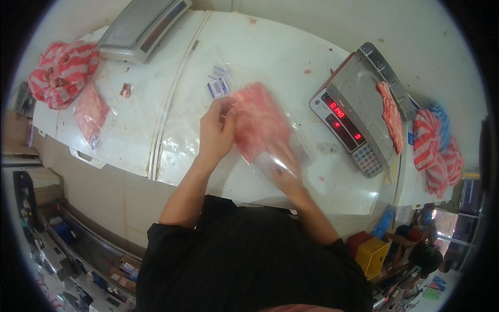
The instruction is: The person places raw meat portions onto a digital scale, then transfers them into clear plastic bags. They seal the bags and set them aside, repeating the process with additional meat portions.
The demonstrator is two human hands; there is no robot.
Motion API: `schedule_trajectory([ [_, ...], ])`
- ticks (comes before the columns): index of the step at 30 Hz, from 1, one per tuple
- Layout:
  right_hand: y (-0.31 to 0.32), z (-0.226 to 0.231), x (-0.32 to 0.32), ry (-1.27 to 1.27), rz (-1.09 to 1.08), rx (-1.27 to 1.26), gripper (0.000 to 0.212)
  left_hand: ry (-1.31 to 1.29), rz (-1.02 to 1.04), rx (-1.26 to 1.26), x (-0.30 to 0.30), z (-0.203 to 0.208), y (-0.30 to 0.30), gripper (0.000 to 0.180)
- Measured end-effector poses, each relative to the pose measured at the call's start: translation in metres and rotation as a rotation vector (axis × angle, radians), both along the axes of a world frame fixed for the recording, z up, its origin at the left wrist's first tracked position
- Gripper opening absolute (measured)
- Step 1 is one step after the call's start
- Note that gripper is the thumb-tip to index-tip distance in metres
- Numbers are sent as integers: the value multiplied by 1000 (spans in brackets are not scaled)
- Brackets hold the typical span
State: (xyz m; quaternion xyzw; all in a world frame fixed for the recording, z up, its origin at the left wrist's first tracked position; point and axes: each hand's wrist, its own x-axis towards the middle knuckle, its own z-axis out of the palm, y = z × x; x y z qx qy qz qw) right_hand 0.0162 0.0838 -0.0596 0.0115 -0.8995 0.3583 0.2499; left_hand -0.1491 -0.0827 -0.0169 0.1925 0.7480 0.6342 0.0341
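Observation:
A clear plastic bag [301,143] with thin pinkish-red meat slices [260,112] lies flat on the white table top. My left hand [215,130] is at the bag's left edge, its fingers curled and closed on the plastic. Under the film at the bag's near end is my right hand [283,164], fingers stretched out toward the meat; it looks to be inside the bag. Printed blue-and-white labels [218,87] show near the bag's far left corner. To the right, a digital scale [348,125] with lit red digits carries a strip of marbled meat [391,117].
Another bagged meat portion [91,112] lies at left, beside a red-and-white striped bag [65,73] and a second scale [140,31]. More striped bags [434,148] sit beyond the right scale. A yellow crate [371,257] stands below right, with a person [425,257] nearby.

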Motion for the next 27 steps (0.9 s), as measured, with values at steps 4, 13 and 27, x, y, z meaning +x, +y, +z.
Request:
schedule_trajectory([
  [4, 2, -7, 4, -1, 61, -59, 40, -6, 8, 6, 4, -10, -3, 23],
  [13, 3, -11, -18, 133, 301, 212, 35, -41, 32, 42, 17, -15, -10, 23],
  [27, -6, -20, -40, -85, 212, 152, 31, -55, 52, 20, 20, -16, -17, 22],
])
